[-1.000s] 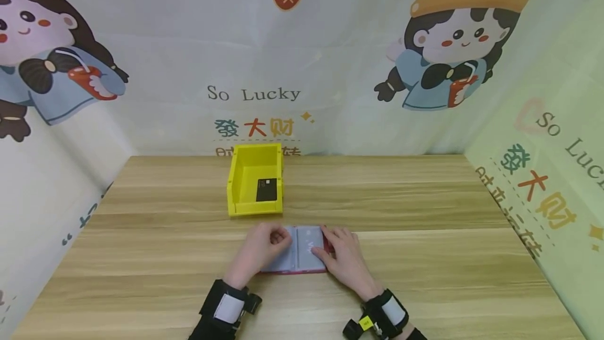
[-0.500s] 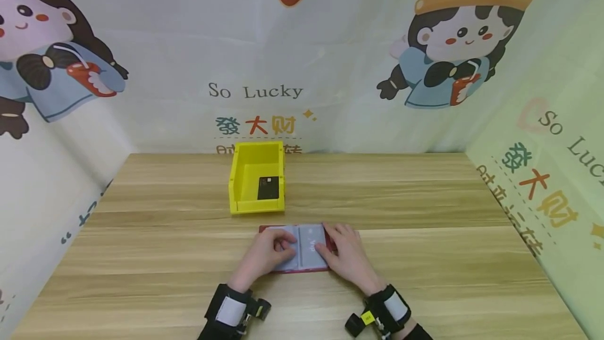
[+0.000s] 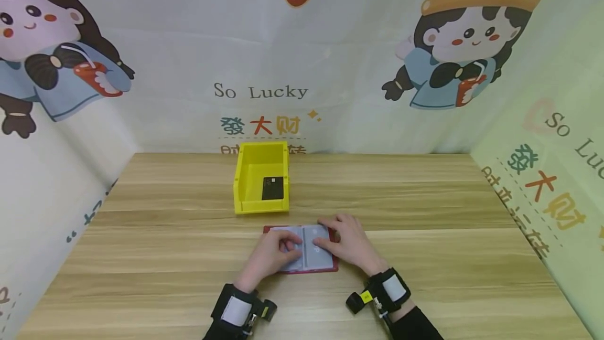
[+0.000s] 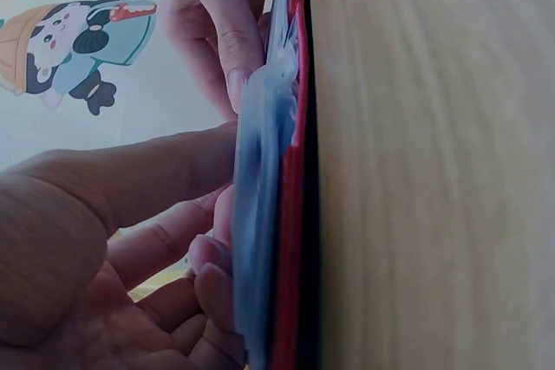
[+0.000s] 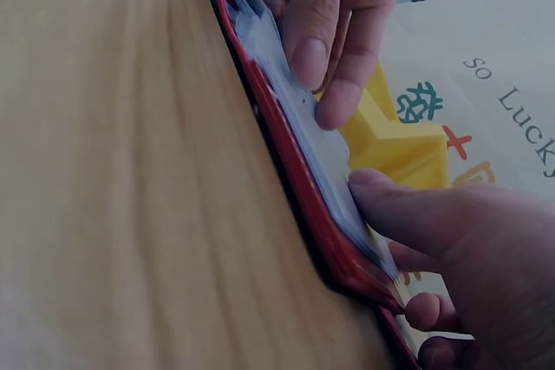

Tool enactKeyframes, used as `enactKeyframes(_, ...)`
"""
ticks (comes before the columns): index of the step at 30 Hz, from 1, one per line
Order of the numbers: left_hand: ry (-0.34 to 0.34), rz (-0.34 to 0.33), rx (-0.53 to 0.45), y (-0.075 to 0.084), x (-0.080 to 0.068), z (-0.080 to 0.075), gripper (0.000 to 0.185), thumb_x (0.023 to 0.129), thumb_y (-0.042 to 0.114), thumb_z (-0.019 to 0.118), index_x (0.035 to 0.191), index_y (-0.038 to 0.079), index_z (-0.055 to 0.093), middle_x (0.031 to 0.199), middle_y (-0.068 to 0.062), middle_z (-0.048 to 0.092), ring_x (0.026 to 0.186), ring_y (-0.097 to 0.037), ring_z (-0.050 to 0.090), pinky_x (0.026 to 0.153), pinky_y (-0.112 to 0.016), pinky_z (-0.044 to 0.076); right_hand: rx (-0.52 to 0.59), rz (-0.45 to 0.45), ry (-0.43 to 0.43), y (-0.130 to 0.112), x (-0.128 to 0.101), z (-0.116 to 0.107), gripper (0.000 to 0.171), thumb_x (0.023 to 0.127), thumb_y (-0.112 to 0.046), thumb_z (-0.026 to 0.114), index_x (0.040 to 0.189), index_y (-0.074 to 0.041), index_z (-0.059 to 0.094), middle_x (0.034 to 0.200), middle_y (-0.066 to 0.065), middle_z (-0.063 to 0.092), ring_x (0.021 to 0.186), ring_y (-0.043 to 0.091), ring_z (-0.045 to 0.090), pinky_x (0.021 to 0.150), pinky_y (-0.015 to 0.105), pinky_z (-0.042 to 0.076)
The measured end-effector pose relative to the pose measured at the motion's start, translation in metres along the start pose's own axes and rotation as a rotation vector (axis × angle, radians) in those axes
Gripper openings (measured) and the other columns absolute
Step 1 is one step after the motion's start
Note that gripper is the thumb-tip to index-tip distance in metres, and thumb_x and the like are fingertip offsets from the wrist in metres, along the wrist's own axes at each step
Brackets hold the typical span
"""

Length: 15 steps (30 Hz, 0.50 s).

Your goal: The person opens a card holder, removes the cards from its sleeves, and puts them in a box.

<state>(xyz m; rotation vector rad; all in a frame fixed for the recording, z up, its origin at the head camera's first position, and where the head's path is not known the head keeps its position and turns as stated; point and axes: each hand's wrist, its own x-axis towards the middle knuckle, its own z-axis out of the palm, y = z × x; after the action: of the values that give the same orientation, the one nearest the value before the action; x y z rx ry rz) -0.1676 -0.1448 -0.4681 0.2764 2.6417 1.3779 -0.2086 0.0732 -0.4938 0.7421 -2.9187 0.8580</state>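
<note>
A red-covered card holder (image 3: 317, 261) with clear plastic sleeves lies spread on the table, its spine near the middle. My left hand (image 3: 272, 253) rests on the left page, thumb and bent fingertips touching the sleeves; in the left wrist view, its thumb (image 4: 173, 162) lies against the plastic. My right hand (image 3: 350, 243) holds the holder's right side, thumb on the right page and index finger at the upper edge. In the right wrist view, the right thumb (image 5: 408, 210) presses the stacked sleeves (image 5: 325, 162) while other fingers curl by the red cover's edge.
Behind the holder stands a yellow open-front bin (image 3: 261, 207) with a black card (image 3: 272, 188) inside. The wood-grain table (image 3: 424, 256) meets a printed cloth backdrop (image 3: 358, 119) at the back and sides.
My right hand has shifted up the holder's right edge, baring the lower right red corner. My left hand has slid a little toward the spine, and the upper left red corner now shows.
</note>
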Motion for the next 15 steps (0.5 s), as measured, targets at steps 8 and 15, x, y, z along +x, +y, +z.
enactKeyframes(8, 0.001, -0.014, -0.016, -0.0023, 0.0008, 0.0016, 0.016, 0.083, 0.006, 0.077, 0.097, 0.0, 0.073, 0.074, -0.002, 0.058, 0.062, -0.011, 0.046, 0.054, -0.019, 0.034, 0.056, 0.018, 0.019, 0.0009, 0.0015, 0.0012, 0.043, 0.087, -0.038, 0.078, 0.123, -0.015, 0.071, 0.09, -0.005, 0.051, 0.085, 0.012, 0.043, 0.081, 0.032, 0.029)
enactKeyframes(15, -0.002, -0.023, -0.01, -0.0033, 0.0018, 0.0002, 0.016, 0.084, 0.006, 0.076, 0.099, 0.001, 0.072, 0.075, -0.001, 0.058, 0.062, -0.011, 0.047, 0.055, -0.019, 0.035, 0.113, -0.006, 0.166, -0.0015, -0.0041, 0.0065, 0.031, 0.086, -0.033, 0.079, 0.109, -0.013, 0.072, 0.093, -0.004, 0.06, 0.085, 0.01, 0.048, 0.087, 0.037, 0.036)
